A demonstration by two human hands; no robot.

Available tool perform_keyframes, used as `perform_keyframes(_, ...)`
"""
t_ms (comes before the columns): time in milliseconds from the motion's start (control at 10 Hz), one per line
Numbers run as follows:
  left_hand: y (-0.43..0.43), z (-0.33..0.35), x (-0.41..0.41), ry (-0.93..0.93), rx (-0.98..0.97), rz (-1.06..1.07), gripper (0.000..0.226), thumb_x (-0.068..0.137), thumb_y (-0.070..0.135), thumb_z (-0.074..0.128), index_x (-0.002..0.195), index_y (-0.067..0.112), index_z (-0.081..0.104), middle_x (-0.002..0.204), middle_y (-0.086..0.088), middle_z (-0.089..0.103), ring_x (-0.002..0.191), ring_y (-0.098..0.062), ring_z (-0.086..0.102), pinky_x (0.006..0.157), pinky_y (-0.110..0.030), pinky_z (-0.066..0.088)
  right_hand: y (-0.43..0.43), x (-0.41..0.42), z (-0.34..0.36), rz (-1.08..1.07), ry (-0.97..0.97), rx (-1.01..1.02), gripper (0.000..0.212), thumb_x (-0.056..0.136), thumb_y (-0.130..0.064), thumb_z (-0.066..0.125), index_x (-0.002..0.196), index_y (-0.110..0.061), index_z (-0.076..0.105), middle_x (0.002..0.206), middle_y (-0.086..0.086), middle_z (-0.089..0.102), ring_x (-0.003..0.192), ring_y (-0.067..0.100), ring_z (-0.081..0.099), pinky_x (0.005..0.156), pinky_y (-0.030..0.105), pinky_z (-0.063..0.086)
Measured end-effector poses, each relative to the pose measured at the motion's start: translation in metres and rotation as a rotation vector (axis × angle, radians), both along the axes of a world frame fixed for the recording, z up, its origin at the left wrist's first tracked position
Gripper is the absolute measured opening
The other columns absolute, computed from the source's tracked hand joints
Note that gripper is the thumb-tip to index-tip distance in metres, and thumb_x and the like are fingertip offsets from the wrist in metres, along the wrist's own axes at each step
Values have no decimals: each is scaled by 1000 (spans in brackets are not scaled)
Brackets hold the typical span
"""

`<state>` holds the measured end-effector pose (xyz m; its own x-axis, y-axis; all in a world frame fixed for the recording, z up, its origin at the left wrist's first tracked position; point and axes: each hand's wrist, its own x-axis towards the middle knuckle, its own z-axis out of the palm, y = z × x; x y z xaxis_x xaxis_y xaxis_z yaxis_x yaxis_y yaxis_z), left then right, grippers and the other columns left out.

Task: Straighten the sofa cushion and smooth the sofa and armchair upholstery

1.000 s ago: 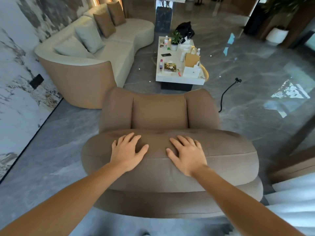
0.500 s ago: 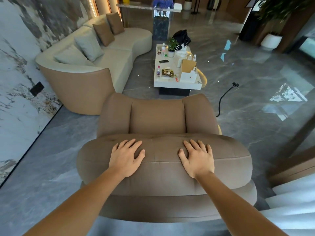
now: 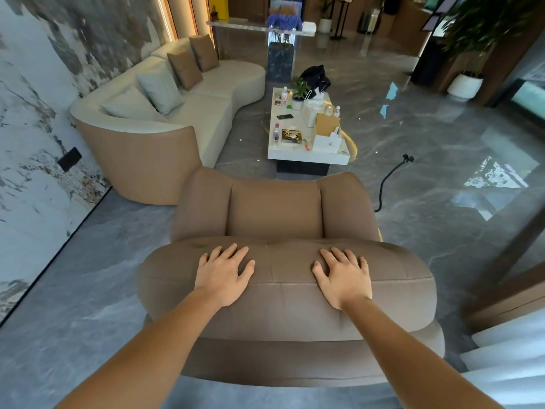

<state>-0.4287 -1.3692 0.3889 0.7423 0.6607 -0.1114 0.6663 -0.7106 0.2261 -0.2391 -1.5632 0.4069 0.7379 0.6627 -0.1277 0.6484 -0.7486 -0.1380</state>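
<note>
1. The brown, rounded, upholstered armchair [image 3: 274, 214] stands just in front of the person, its padded backrest nearest.
2. The left hand [image 3: 222, 274] lies flat on the backrest top, left of the centre seam, fingers [image 3: 233, 252] slightly spread.
3. The right hand [image 3: 345, 277] lies flat right of the seam, fingers likewise spread; neither grips anything.
4. The cream curved sofa [image 3: 188, 113] sits beyond the armchair, to its left.

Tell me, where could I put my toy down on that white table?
The coffee table is crowded on its right side with paper bags. Bare patches lie between the phone and the gold tray, and along the near edge.
</note>
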Motion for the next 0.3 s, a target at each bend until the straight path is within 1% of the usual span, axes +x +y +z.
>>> perform_keyframes(100,5,7,-2,0,-24,-40,61,94,62,18,144,35,38,156,4,33,140,-25,28,110,-45,26,17,-6,9,-22,54,-1,55,95,-52,25,130,-22,54,143,1,52,138,28,35,115,52,19)
perform_keyframes(200,18,19,-12,2,-30,-96,58,95,61,21,139,32,44,155,3,34,137,-24,32,107,-44,30,51,-25,26,43,92,12,42,94,-44,34,111,-18,62,126,5,62,122,31,50,103,46,36)
perform_keyframes(300,47,39,-29,-3,-27,-47,52,97,56,25,131,28,52,140,3,51,124,-25,45,96,-41,41,94,-48,43,137,190,-24,35,92,-39,42,108,-15,62,120,11,64,115,35,55,93,41,46)
